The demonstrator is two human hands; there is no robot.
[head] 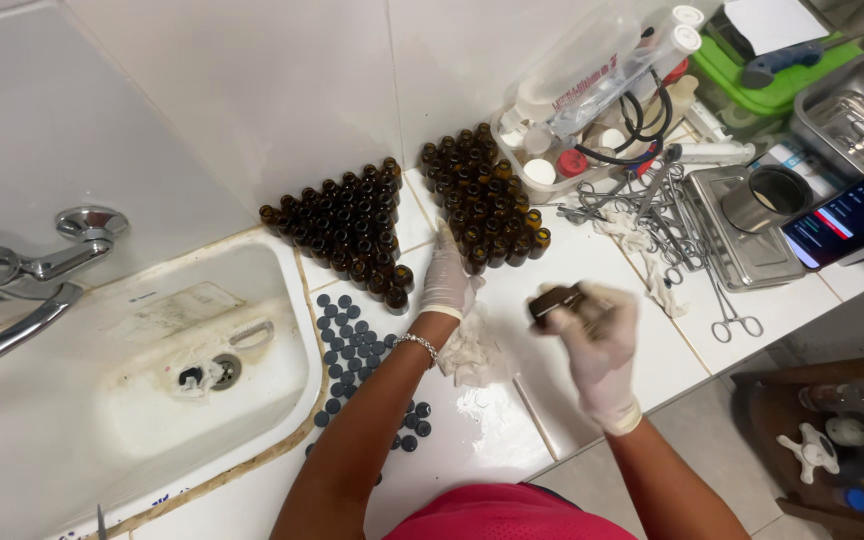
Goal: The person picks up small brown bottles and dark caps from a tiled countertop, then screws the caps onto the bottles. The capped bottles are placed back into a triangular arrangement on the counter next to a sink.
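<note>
Both my hands wear white gloves. My left hand rests on the white tiled counter, fingers stretched toward a cluster of small brown glass bottles, touching its near edge. My right hand is blurred and grips a small brown bottle lying sideways above the counter. A second cluster of brown bottles stands to the left by the wall. Several dark blue caps lie spread beside the sink. A crumpled white cloth lies under my left wrist.
A white sink with a chrome tap fills the left. At the right lie steel scissors and forceps, a steel tray with a cup, a phone, a plastic box of syringes and tubing and a green box.
</note>
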